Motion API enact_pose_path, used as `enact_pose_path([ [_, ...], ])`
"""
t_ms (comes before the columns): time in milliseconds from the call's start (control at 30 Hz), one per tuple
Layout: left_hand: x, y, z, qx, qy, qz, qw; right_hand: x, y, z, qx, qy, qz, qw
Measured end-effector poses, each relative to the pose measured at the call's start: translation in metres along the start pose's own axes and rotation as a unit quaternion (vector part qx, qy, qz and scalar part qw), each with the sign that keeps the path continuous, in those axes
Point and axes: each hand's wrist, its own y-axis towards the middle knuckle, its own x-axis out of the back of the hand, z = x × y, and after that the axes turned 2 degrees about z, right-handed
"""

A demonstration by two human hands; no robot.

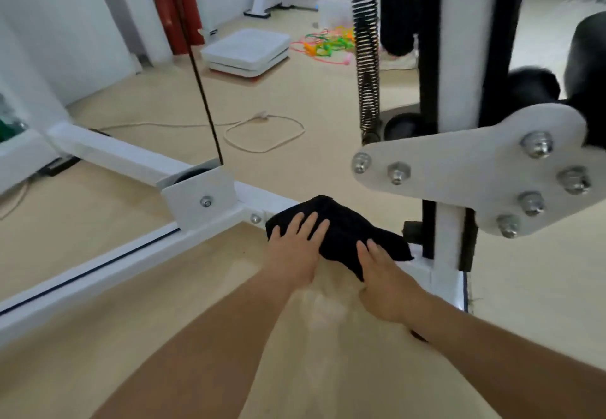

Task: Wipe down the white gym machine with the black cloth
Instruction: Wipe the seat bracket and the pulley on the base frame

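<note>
Nearest: right hand (383, 284) lying flat on black cloth (341, 231); left hand (296, 248) pressing it, fingers spread; white gym machine rail (131, 267) stretching lengthwise leftward from left hand, which is sitting closer.

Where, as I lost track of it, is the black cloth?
Head view, lower centre: the black cloth lies on the white base bar under the left hand and right hand, beside the upright post.

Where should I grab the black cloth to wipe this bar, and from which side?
Probably take the near flap of the black cloth, which hangs off the white bar toward you, and come in from the near side. The cloth is loose there, while the upright post crowds its far right corner.
</note>
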Motion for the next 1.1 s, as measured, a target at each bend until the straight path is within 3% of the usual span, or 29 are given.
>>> enact_pose_path([
  [167,-0.007,-0.030,0.046,0.064,-0.041,0.041,0.996,0.009,0.025,0.028,0.014,-0.101,0.006,0.995],
  [267,-0.020,-0.036,0.059,0.093,-0.120,0.018,0.988,0.012,0.042,0.048,0.012,-0.126,0.011,0.992],
  [400,-0.037,-0.020,0.045,0.071,-0.265,-0.003,0.962,0.009,0.069,0.072,0.031,-0.128,0.004,0.991],
  [633,-0.045,0.002,0.051,0.132,-0.360,-0.165,0.909,0.015,0.115,0.093,0.090,-0.055,-0.015,0.994],
  [700,-0.042,0.002,0.061,0.129,-0.360,-0.182,0.906,0.018,0.130,0.111,0.085,-0.051,-0.018,0.995],
  [833,-0.036,0.000,0.080,0.119,-0.415,-0.168,0.886,0.011,0.147,0.144,0.073,-0.147,-0.004,0.987],
  [967,-0.032,0.007,0.062,0.115,-0.292,-0.108,0.943,-0.003,0.138,0.109,0.097,-0.214,-0.058,0.970],
  [1100,-0.030,0.012,0.003,0.036,-0.183,-0.127,0.974,-0.011,0.091,0.051,-0.004,-0.227,-0.066,0.972],
])
